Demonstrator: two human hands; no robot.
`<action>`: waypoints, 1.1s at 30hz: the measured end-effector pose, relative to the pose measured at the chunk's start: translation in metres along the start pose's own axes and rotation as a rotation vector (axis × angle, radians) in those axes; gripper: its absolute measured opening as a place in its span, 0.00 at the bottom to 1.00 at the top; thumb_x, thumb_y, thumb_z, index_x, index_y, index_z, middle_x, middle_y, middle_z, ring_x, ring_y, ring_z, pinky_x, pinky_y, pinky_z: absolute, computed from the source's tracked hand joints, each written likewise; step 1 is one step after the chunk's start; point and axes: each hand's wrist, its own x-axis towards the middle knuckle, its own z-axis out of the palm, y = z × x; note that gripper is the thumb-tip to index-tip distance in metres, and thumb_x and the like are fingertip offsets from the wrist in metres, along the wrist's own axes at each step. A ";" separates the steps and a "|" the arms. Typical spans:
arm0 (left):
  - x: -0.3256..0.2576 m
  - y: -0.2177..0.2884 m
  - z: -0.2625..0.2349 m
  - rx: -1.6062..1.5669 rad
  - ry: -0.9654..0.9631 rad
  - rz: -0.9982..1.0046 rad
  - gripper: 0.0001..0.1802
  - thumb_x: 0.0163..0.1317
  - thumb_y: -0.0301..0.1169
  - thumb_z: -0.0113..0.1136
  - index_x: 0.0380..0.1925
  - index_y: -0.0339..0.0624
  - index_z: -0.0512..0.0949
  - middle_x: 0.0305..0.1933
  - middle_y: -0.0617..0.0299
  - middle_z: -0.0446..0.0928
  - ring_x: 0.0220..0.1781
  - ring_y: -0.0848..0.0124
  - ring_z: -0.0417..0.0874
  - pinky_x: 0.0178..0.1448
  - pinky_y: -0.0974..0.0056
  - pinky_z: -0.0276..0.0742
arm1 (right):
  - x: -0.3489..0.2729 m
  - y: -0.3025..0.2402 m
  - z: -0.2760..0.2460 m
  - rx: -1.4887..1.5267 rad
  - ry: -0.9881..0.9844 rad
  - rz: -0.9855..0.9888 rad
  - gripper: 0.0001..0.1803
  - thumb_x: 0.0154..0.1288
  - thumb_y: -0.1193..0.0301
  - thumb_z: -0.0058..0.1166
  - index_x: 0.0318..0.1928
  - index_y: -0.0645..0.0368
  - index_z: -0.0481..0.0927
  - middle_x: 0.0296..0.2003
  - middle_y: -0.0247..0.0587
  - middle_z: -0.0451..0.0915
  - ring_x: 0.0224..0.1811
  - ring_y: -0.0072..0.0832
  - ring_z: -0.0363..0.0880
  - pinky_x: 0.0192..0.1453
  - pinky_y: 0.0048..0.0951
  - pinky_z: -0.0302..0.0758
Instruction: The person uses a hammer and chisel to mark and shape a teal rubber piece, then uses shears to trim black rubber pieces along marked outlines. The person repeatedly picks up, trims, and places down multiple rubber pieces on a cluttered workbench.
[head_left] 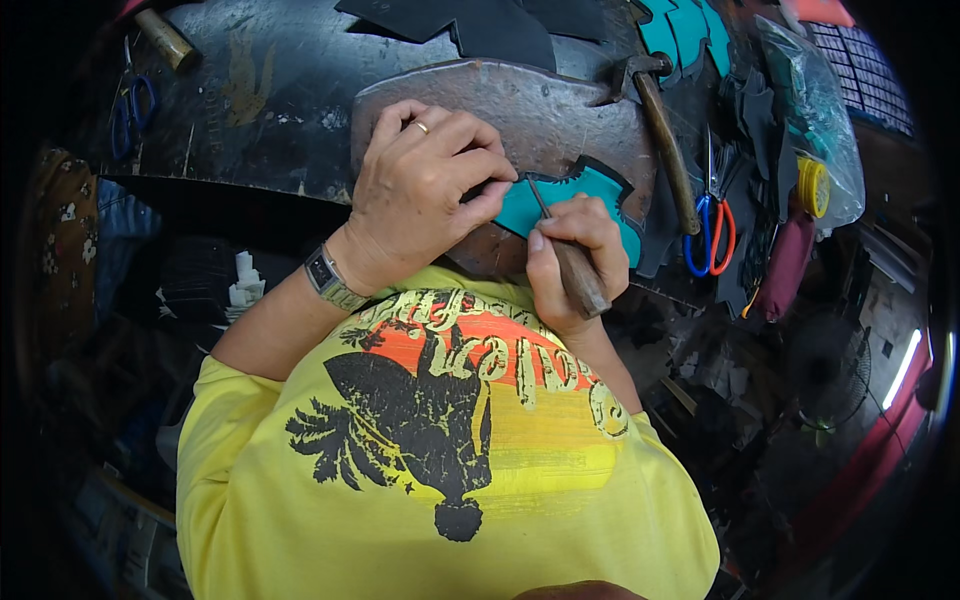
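A teal piece with a black folded edge [590, 190] lies on a worn brown slab [450, 90] at the near edge of the workbench. My left hand [425, 175], wearing a ring and a wristwatch, pinches the left end of that piece between thumb and fingers. In my right hand [585, 250] is an awl with a wooden handle [580, 280], gripped like a pen. Its thin metal shaft points up and left, and the tip rests at the piece's black edge, close to my left fingertips.
A hammer [665, 145] lies on the slab's right side. Beyond it are scissors with blue and red handles [710, 235], a yellow spool [813, 187] and a plastic bag [815, 120]. Blue-handled scissors [132, 110] lie far left. Black sheets [490, 30] and teal cut pieces [685, 35] sit at the back.
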 end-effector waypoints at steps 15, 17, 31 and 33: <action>0.000 -0.001 -0.003 0.009 0.004 -0.029 0.06 0.51 0.32 0.72 0.29 0.49 0.85 0.37 0.70 0.79 0.44 0.69 0.79 0.60 0.56 0.64 | 0.008 0.002 0.012 -0.165 -0.034 -0.120 0.12 0.44 0.85 0.60 0.33 0.64 0.77 0.23 0.45 0.76 0.24 0.36 0.77 0.28 0.31 0.72; -0.002 0.001 -0.007 0.030 0.012 -0.049 0.06 0.50 0.32 0.72 0.30 0.49 0.85 0.37 0.70 0.79 0.45 0.68 0.78 0.61 0.55 0.63 | 0.008 0.001 0.011 -0.182 -0.040 -0.109 0.11 0.46 0.85 0.59 0.33 0.64 0.77 0.24 0.45 0.77 0.24 0.34 0.77 0.28 0.29 0.71; -0.007 0.004 -0.005 -0.005 0.000 -0.070 0.04 0.50 0.33 0.72 0.26 0.52 0.86 0.36 0.73 0.79 0.44 0.69 0.78 0.62 0.53 0.60 | 0.006 0.001 0.006 -0.058 0.011 -0.036 0.11 0.45 0.84 0.61 0.32 0.63 0.78 0.24 0.44 0.77 0.24 0.33 0.78 0.29 0.29 0.74; -0.007 0.005 -0.006 -0.003 -0.007 -0.077 0.05 0.49 0.32 0.73 0.27 0.52 0.86 0.36 0.72 0.79 0.44 0.69 0.78 0.62 0.53 0.60 | 0.004 0.001 0.005 -0.056 0.017 -0.033 0.11 0.45 0.84 0.61 0.32 0.63 0.78 0.24 0.44 0.77 0.24 0.33 0.78 0.30 0.29 0.74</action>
